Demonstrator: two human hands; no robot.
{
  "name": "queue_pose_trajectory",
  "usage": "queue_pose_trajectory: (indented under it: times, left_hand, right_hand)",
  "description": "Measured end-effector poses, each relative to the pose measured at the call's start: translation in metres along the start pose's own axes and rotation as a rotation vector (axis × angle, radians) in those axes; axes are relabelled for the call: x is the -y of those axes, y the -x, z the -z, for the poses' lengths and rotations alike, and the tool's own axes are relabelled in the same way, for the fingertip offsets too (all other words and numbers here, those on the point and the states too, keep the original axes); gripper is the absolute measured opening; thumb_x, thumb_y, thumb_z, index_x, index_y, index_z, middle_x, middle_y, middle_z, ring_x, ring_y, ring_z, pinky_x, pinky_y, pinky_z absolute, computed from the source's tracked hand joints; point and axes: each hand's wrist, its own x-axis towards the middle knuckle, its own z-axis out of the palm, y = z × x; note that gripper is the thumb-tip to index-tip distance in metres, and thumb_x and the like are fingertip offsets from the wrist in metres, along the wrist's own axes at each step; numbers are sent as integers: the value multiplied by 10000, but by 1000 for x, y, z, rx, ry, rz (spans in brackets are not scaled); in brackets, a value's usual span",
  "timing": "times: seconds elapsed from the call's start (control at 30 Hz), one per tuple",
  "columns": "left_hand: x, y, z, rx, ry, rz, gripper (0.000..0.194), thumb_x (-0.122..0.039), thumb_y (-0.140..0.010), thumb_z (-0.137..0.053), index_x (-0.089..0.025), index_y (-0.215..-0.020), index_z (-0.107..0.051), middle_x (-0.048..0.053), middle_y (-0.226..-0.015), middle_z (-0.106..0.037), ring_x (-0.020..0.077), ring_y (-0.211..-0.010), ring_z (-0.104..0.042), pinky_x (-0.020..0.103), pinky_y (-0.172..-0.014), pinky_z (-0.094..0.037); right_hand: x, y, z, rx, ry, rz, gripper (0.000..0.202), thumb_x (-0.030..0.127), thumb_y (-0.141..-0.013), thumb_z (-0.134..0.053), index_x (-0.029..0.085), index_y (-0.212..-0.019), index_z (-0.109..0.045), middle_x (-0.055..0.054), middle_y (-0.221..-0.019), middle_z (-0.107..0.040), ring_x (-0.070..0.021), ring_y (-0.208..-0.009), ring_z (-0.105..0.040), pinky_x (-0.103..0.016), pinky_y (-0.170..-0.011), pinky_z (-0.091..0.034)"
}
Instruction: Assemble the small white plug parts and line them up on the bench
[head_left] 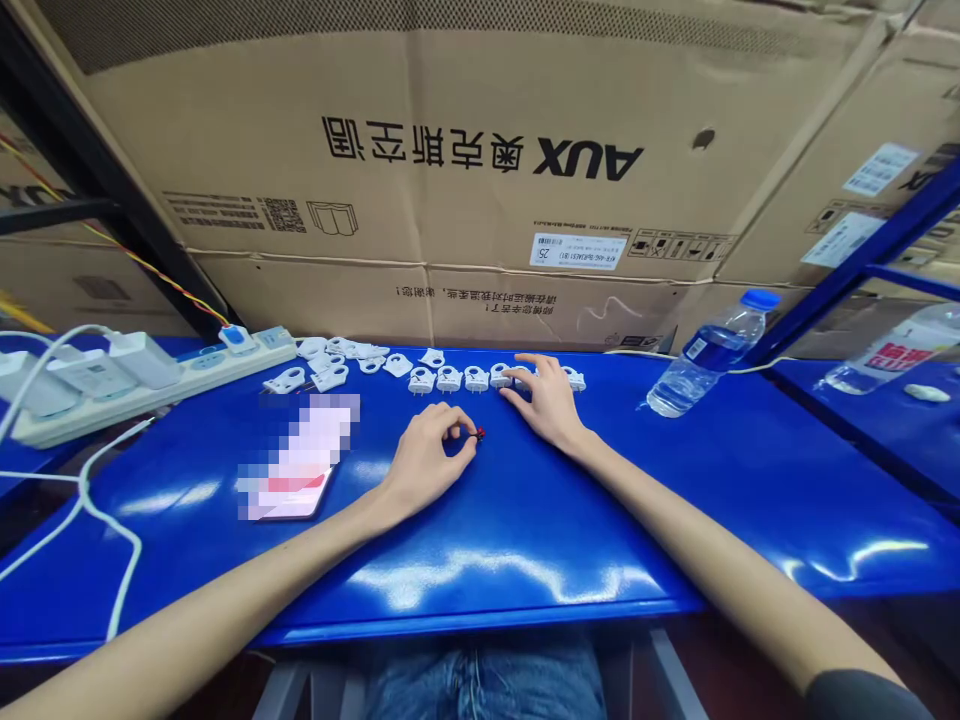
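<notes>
My left hand [435,450] is over the middle of the blue table, thumb and index finger pinched at a tiny red and dark object [481,434]. Its kind is too small to make out. My right hand [551,400] reaches over the right part of a row of white plugs with ring-shaped handles [448,378], fingers stretched and apart. It partly covers several of them, and I cannot tell whether the fingertips touch. The plugs in the row stand with their prongs toward me. Left of the row lies a loose heap of similar white plugs [330,374].
A phone [304,480] with a blurred screen lies left of my left hand. At far left are a power strip [202,372] and white cables [124,530]. A water bottle [709,355] stands tilted in view at right. A large cardboard box [465,220] backs the blue table [525,520].
</notes>
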Motion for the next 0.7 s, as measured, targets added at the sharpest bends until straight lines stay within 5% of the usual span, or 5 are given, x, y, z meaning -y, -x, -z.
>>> queue_pose_trajectory:
  times: [0.4,0.7]
  left_hand:
    - [1,0,-1,27,-26,23,75,-253,-877,-654,-233,-866,-725,4,-771,-609,203,-801,-581,360,-798,-435]
    - [-3,-1,1,25,-58,47,145,-254,-915,-601,-221,-809,-694,1,-732,-602,191,-754,-543,346,-744,-398]
  right_hand:
    - [10,2,2,37,65,-2,379,377,-990,-612,211,-1322,-687,-152,-1483,-574,-355,-1348,-503,-604,-1188,-370]
    - [25,-8,-4,51,78,98,296,347,-976,-652,220,-1235,-719,-141,-1443,-602,-341,-1331,-511,-637,-1226,-316]
